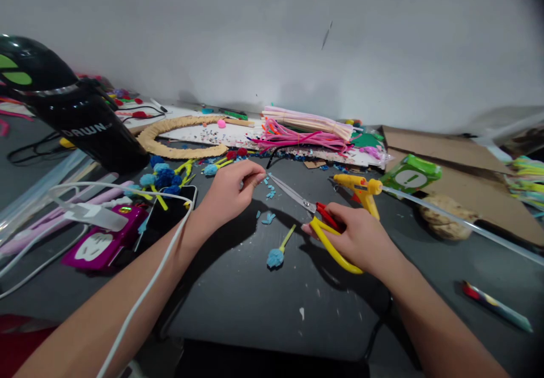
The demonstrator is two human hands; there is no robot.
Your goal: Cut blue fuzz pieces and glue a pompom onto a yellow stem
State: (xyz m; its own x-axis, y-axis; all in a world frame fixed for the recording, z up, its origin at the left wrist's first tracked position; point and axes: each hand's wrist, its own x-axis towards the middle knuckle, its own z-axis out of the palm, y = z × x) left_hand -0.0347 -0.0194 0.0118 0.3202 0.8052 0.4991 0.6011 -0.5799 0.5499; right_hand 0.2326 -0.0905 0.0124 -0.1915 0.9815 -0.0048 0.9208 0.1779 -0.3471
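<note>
My right hand (355,230) grips a pair of scissors (293,195) with red and yellow handles, blades pointing up and left. Close to the blade tips, my left hand (233,191) is pinched, thumb against fingers; what it holds is too small to make out. Small light-blue cut pieces (268,218) lie on the grey table below the blades and beside my left hand. A light-blue fuzzy flower (275,258) with a yellow-green stem rests between my hands, touched by neither.
A yellow glue gun (361,186) lies beyond my right hand. Bundled pink pipe cleaners (301,134) sit at the back, near a tan wrapped ring (170,140). To the left stand a black bottle (93,117) and a purple power bank (110,236); a white cable (157,276) crosses my left forearm.
</note>
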